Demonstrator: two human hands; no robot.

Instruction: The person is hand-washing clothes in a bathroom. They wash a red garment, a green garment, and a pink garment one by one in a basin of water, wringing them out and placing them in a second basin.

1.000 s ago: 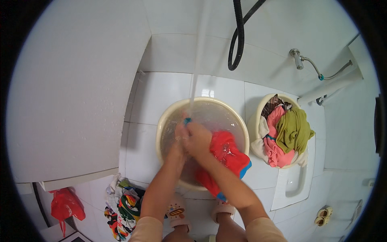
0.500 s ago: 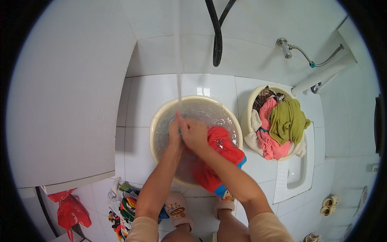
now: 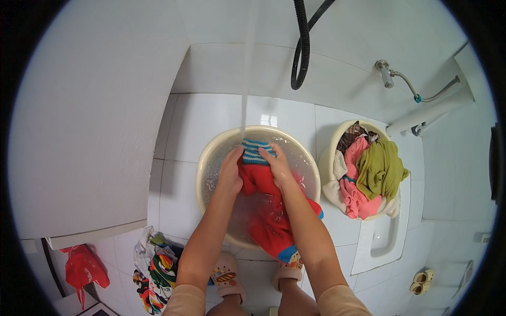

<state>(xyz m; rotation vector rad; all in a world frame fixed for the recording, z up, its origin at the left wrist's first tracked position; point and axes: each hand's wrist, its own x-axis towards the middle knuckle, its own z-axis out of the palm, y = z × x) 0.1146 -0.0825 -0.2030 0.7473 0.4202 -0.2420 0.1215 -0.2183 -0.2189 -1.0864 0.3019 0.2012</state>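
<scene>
A wet red garment [image 3: 270, 217] with blue trim lies in a cream basin [image 3: 202, 181] of cloudy water, partly hanging over the near right rim. Its blue-and-white striped knit band [image 3: 256, 151] is spread between my two hands above the water. On the band's left side, my left hand [image 3: 231, 171] is closed on the cloth. My right hand [image 3: 278, 164] grips the other side, its thumb lying on the stripes. A thin stream of water [image 3: 245, 89] falls from above beside the band's left end.
To the right, another cream tub [image 3: 328, 160] is heaped with green, pink and white clothes, beside a squat toilet [image 3: 382, 237]. Patterned clothes [image 3: 158, 271] lie on the floor near my left foot. A black hose [image 3: 301, 58] hangs ahead. A white cabinet [image 3: 95, 131] stands left.
My hands, which were pressed together around the bunched cloth, have moved apart. The striped band is now stretched out flat between them, with more red cloth lifted up. The view has shifted slightly.
</scene>
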